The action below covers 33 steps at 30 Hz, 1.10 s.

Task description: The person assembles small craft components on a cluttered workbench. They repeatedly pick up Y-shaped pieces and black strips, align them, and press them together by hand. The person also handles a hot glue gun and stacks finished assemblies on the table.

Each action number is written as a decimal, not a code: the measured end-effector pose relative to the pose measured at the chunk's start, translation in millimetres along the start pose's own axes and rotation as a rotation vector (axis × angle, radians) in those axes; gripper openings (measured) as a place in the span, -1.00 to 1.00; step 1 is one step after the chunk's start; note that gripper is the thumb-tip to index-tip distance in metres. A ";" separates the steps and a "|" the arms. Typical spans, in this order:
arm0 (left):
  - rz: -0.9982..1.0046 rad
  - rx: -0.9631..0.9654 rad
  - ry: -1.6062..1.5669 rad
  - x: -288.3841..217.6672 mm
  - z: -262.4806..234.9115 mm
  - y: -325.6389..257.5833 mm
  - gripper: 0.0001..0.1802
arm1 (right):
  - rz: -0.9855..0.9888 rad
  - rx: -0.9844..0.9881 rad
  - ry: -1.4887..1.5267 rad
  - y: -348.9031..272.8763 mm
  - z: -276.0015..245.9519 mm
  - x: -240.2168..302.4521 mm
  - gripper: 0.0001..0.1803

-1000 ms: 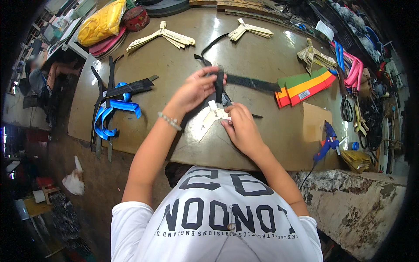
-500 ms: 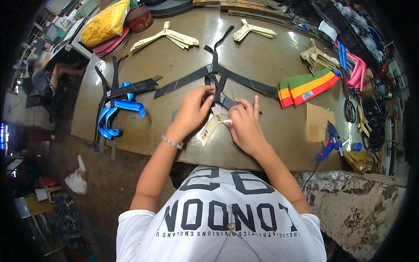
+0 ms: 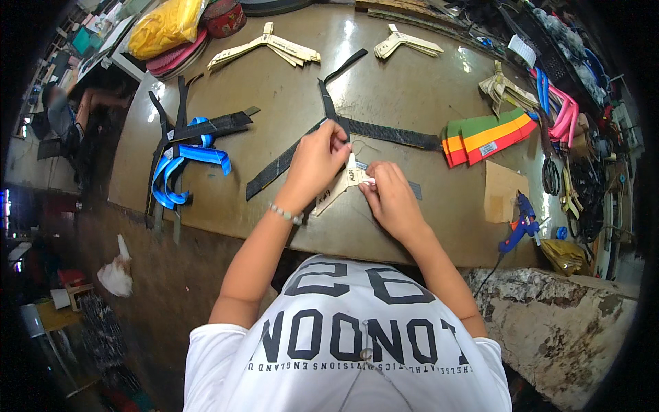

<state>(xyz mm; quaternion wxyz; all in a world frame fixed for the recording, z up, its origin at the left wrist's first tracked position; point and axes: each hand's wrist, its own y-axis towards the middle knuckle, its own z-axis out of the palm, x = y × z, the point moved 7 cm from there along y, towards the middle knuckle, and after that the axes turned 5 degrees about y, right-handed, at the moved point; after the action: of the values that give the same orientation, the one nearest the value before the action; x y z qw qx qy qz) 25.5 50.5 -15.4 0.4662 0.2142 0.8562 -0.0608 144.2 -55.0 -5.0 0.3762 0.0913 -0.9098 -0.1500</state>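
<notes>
A cream Y-shaped template (image 3: 332, 195) with handwriting lies in front of me, over dark strap material. My left hand (image 3: 317, 159) is closed in a pinch beside the template's upper arm; its fingers hide what they grip. My right hand (image 3: 395, 200) rests at the template's right side, its fingers closed on a small white stick (image 3: 368, 181) that looks like chalk. From under that hand pokes a grey-black strap end (image 3: 416, 190). Just beyond my hands a larger black Y-shaped strap (image 3: 395, 134) lies spread on the table, its middle partly covered by my left hand.
Black straps (image 3: 213, 128) and shiny blue strips (image 3: 168, 180) lie at left. Stacked templates (image 3: 264, 47) sit at the back. Green-yellow-red bands (image 3: 480, 137), cardboard (image 3: 504, 194) and a blue glue gun (image 3: 523, 223) are on the right. A yellow bag (image 3: 163, 29) stands far left.
My left hand has moved up and right, now covering part of the large black strap. The template's upper arm shows above the dark strap piece. My right hand has shifted slightly right.
</notes>
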 end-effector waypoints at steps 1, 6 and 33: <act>0.016 0.007 -0.053 -1.2 1.6 6.8 -0.84 | -0.003 0.005 0.011 -1.4 -1.1 0.8 -0.75; -0.249 0.183 -0.888 12.4 11.8 24.5 -0.88 | 0.007 -0.002 0.101 -4.3 -4.8 0.5 -0.74; 0.051 -0.124 -0.155 -8.3 -36.0 0.3 -0.75 | 0.025 -0.082 0.152 -10.7 -3.9 -6.6 -0.71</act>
<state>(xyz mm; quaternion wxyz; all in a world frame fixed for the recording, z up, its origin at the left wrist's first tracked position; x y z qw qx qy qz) 1.7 59.1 11.6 0.5449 0.2014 0.8139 -0.0122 152.2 -64.0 -10.4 0.4492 0.0756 -0.8728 -0.1753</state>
